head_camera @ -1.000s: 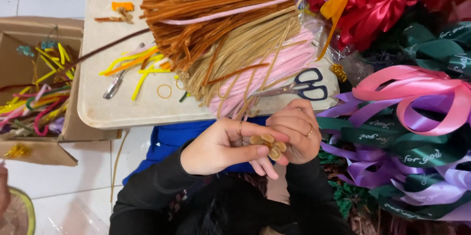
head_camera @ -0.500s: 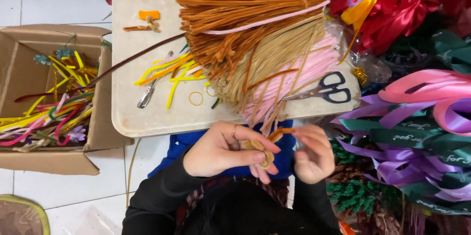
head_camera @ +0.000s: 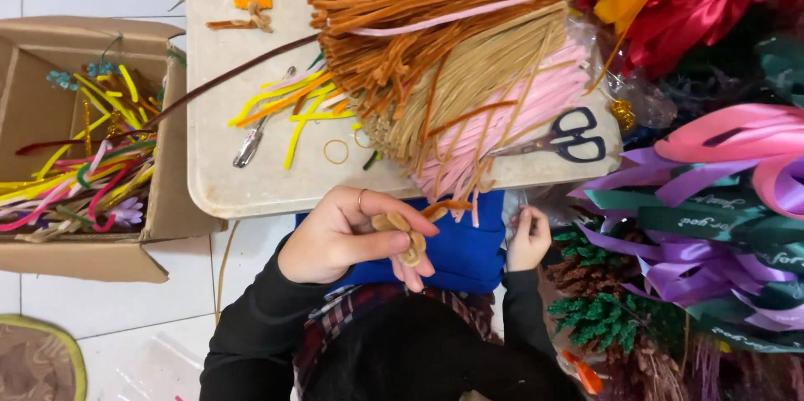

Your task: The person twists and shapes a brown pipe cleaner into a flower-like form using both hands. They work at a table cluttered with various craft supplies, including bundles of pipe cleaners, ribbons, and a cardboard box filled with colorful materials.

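Head view looks down on a person sitting at a small table (head_camera: 213,158). Left hand (head_camera: 347,238) is half closed: thumb and fingers pinch a small tan piece (head_camera: 402,233) made of bent fuzzy wire, with round loops, just under the table edge and above the blue cloth (head_camera: 461,254) on the lap. Right hand (head_camera: 528,238) is closed in a loose fist near the hanging pink wire ends; it seems to hold a thin wire, but I cannot tell for sure.

I judge the piece very light and soft outside, with a thin wire inside that bends easily and keeps the bend. A hard squeeze could flatten the loops, so it is better to hold it where the loops meet.

On the table lie bundles of orange, tan and pink wires (head_camera: 452,58), scissors (head_camera: 561,137) and yellow scraps (head_camera: 293,112). A box (head_camera: 176,208) with mixed colour wires stands beside.
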